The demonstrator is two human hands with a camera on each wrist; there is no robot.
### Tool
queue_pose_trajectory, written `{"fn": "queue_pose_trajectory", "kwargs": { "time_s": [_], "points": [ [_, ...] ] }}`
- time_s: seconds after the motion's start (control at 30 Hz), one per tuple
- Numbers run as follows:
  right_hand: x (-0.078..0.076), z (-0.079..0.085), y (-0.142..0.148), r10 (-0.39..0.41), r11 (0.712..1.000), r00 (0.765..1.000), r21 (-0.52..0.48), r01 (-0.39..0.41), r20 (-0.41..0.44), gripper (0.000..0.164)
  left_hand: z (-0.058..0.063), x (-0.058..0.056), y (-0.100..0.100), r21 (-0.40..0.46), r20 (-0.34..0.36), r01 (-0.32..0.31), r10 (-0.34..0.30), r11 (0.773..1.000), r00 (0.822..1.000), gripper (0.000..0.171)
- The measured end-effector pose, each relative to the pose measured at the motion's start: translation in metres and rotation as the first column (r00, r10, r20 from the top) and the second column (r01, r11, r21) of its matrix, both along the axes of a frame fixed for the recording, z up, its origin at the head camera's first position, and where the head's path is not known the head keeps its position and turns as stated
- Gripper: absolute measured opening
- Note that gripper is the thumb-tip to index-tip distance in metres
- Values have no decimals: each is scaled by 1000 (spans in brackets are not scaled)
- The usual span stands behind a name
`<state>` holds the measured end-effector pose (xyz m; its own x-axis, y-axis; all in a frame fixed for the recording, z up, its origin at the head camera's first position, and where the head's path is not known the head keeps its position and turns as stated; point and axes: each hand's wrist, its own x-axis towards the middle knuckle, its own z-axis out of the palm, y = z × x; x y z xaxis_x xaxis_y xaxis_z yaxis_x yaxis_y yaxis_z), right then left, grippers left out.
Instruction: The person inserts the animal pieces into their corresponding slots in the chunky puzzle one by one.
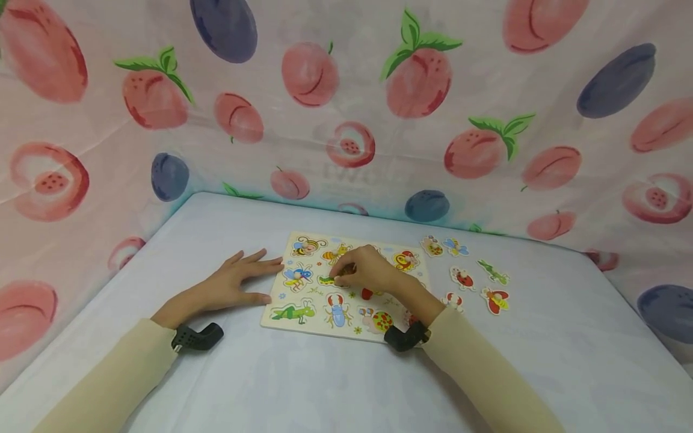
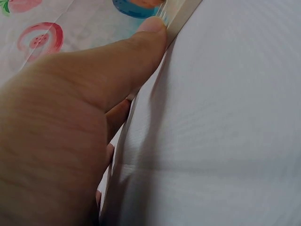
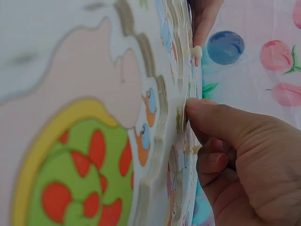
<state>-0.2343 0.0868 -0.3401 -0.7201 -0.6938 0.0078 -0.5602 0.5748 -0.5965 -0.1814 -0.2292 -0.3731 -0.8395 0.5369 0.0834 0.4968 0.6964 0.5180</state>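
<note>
A flat puzzle board [image 1: 319, 325] with insect pictures lies on the table. My right hand [image 1: 373, 269] is over its middle, thumb and index finger pinching a green caterpillar piece [image 1: 326, 280] at the board's surface; the hand hides much of the piece. The other fingers are curled in the right wrist view. My left hand [image 1: 230, 282] lies at the board's left side, fingers spread and fairly straight. In the left wrist view, its thumb [image 2: 153, 35] touches the board's edge [image 2: 183, 19]. A snail picture [image 3: 80, 169] looms close in the right wrist view.
Right of the board lie loose pieces: a snail [image 1: 432, 246], a dragonfly [image 1: 455, 246], a ladybird [image 1: 462, 278], a grasshopper [image 1: 494, 273], a red-winged insect [image 1: 495, 300] and a stag beetle [image 1: 452, 301]. A fruit-patterned cloth [image 1: 379, 192] stands behind the white table [image 1: 303, 385].
</note>
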Motion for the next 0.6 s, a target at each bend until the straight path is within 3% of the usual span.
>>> {"fn": "queue_pose_trajectory", "kwargs": {
  "time_s": [0.13, 0.33, 0.47, 0.6],
  "points": [
    [-1, 7, 15, -16, 1000, 999, -26, 15, -43, 17, 0, 0, -1, 0, 1, -2, 2, 1000, 1000, 69],
    [4, 22, 69, -125, 991, 982, -62, 117, -139, 18, 1, 1, -1, 4, 5, -7, 7, 1000, 1000, 69],
    [9, 21, 112, -223, 975, 955, -42, 219, -196, 16, 3, 2, -1, 13, 17, -6, 5, 1000, 1000, 69],
    [18, 18, 157, -331, 940, 917, 2, 340, -220, 15, 2, 2, -1, 14, 17, 2, -3, 1000, 1000, 70]
  ]
}}
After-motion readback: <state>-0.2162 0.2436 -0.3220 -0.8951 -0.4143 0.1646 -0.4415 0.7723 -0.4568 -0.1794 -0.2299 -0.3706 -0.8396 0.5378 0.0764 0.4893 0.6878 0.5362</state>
